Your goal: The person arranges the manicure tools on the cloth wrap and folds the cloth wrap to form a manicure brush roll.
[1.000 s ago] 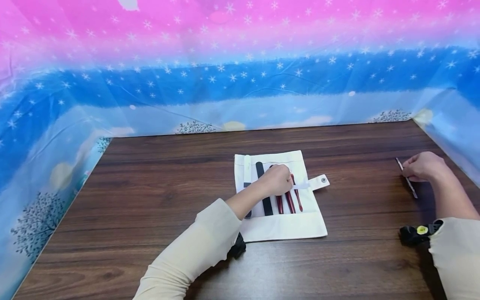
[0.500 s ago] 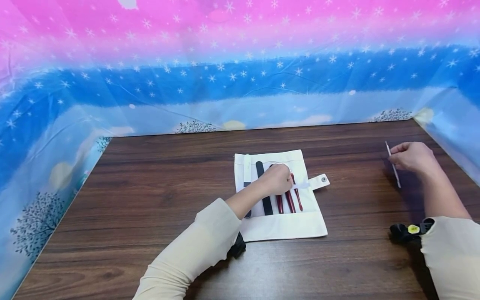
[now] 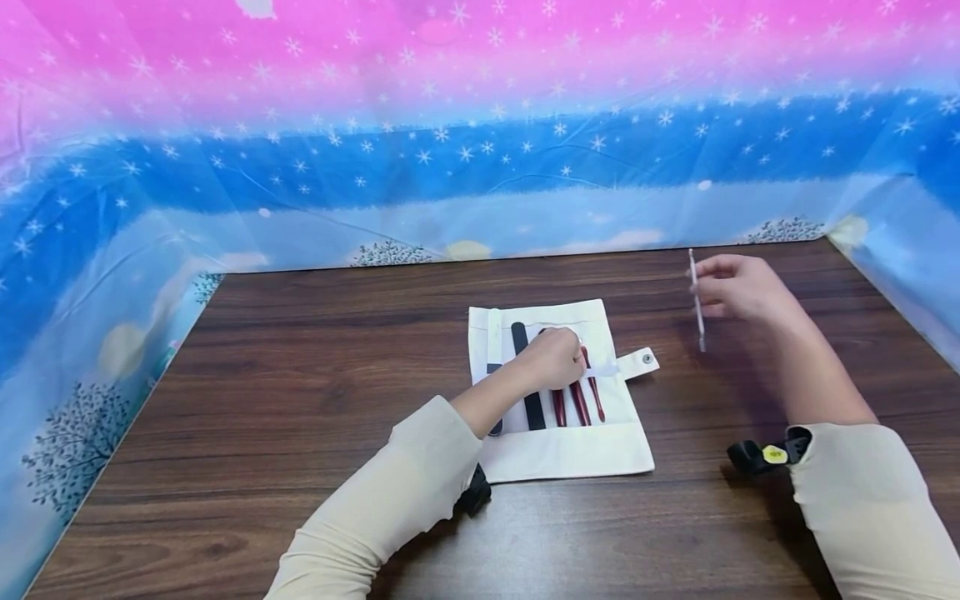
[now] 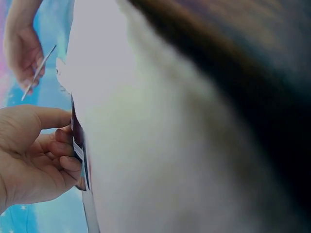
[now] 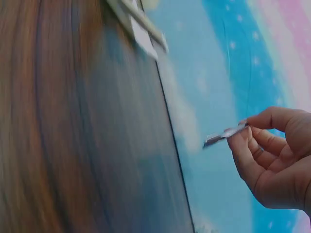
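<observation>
A white cloth tool roll [image 3: 570, 456] lies unfolded on the table. Across it my left hand [image 3: 555, 360] bends over the slots, pinching the white band [image 3: 604, 372] that crosses the tools; the fingertips are partly hidden in the head view. Several slim red-handled tools [image 3: 578, 406] stick out below that hand. Beside them are a black nail file [image 3: 535, 410] and a white one [image 3: 495, 333]. Right of the roll, my right hand [image 3: 738, 287] pinches a thin silvery cuticle pusher [image 3: 699, 315] between thumb and fingers, raised over the table and nearly upright.
The roll's snap strap [image 3: 641, 363] points right, toward the raised hand. A snowflake-printed cloth [image 3: 450, 225] hangs along the back and sides of the brown wooden table [image 3: 315, 375]. Black wrist cameras sit at both cuffs.
My right hand has lifted the cuticle pusher from the right side and carried it left toward the roll, turning it more upright. The left hand stays in place.
</observation>
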Action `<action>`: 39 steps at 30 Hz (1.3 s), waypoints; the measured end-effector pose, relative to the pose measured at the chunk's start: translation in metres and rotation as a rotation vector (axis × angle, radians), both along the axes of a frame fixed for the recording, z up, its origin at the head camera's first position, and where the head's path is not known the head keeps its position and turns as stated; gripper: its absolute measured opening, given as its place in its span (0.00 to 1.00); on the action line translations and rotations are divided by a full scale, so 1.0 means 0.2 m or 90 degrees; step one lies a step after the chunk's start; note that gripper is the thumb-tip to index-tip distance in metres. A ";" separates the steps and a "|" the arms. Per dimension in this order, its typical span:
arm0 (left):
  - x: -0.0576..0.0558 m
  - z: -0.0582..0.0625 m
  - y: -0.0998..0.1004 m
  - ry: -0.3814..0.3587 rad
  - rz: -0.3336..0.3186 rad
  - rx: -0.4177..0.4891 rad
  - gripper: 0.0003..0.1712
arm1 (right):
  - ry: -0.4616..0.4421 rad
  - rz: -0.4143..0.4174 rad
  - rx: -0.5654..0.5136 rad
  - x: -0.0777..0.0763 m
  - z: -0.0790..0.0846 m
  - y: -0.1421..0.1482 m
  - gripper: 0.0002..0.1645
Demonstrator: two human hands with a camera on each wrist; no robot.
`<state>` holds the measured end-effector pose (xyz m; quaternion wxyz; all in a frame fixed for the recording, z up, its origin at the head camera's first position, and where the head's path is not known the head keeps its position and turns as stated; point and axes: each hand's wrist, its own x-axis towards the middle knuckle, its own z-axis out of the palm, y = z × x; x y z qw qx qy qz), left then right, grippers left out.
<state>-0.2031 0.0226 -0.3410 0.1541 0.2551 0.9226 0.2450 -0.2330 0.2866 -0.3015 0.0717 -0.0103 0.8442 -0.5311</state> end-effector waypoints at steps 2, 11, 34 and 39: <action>0.00 0.00 0.00 -0.002 0.001 0.001 0.26 | 0.005 0.004 -0.045 0.00 0.01 -0.07 0.14; 0.00 0.00 0.00 0.000 0.003 -0.006 0.25 | 0.032 -0.014 -0.151 -0.03 -0.05 -0.30 0.09; 0.00 0.00 0.02 -0.009 0.027 -0.022 0.25 | -0.134 0.058 -0.007 -0.03 -0.18 -0.47 0.16; 0.01 0.00 0.02 -0.005 0.034 -0.030 0.24 | -0.147 0.104 0.021 0.00 -0.19 -0.48 0.16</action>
